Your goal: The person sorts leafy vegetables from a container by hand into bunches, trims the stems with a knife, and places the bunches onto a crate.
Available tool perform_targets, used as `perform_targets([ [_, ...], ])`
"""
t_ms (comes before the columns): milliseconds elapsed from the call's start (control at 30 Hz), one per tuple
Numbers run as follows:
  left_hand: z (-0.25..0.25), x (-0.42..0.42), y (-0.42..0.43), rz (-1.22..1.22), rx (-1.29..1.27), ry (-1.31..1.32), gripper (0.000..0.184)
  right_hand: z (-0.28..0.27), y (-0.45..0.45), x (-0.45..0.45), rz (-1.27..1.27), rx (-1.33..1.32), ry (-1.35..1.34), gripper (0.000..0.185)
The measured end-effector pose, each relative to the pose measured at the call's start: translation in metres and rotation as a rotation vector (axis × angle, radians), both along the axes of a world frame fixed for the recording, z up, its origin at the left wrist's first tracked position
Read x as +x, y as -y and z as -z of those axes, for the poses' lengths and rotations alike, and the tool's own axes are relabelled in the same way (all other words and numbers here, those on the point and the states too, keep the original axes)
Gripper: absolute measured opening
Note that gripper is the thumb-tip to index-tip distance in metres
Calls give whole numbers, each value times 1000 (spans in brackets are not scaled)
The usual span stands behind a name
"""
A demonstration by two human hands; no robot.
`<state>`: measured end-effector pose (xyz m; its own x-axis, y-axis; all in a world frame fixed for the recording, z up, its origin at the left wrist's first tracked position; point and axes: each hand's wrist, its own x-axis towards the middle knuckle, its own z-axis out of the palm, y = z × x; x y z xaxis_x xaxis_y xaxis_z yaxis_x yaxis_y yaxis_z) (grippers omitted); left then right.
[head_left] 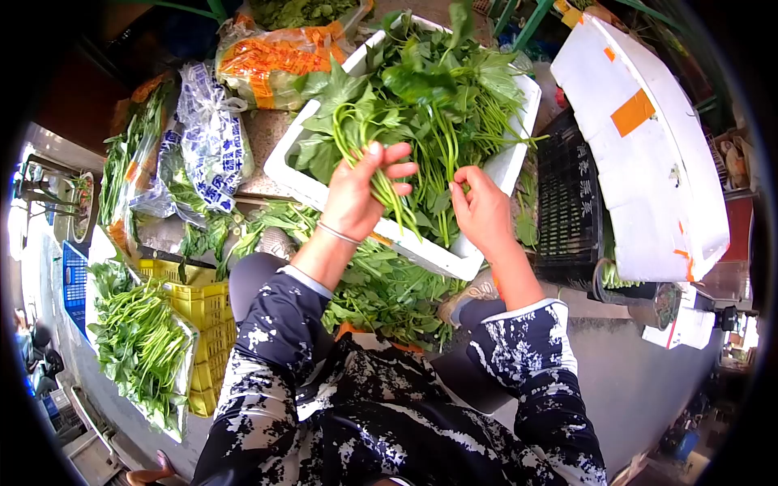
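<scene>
A white foam box [284, 154] full of leafy green stems [486, 89] stands in front of me. My left hand [361, 190] is over its near left part, with a small bunch of green stems [352, 130] lying across the palm under the thumb; its other fingers are partly spread. At the box's near right side, my right hand [482, 206] has its thumb and forefinger pinched together beside some upright stems. Whatever lies between those fingertips is too small to make out.
Loose greens [389, 292] lie on the ground between my feet. Bagged vegetables [215, 138] are at the upper left, above yellow crates [203, 300] and a tray of stems [146, 340]. A black crate [567, 194] and white foam lid [640, 146] stand right.
</scene>
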<state>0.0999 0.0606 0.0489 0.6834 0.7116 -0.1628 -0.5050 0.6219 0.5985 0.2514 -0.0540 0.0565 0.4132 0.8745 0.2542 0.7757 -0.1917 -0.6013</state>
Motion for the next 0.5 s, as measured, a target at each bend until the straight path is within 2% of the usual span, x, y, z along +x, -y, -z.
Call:
perform_targets([
  [133, 2, 8, 5, -16, -9, -49, 14, 5, -2, -6, -53, 10, 172, 11],
  [267, 5, 10, 5, -29, -36, -110, 14, 8, 1, -12, -91, 37, 233, 10],
  [433, 5, 10, 5, -5, 113, -256, 23, 9, 5, -20, -160, -4, 308, 10],
  [500, 5, 11, 6, -34, 80, -254, 28, 8, 6, -25, -184, 1, 309, 9],
])
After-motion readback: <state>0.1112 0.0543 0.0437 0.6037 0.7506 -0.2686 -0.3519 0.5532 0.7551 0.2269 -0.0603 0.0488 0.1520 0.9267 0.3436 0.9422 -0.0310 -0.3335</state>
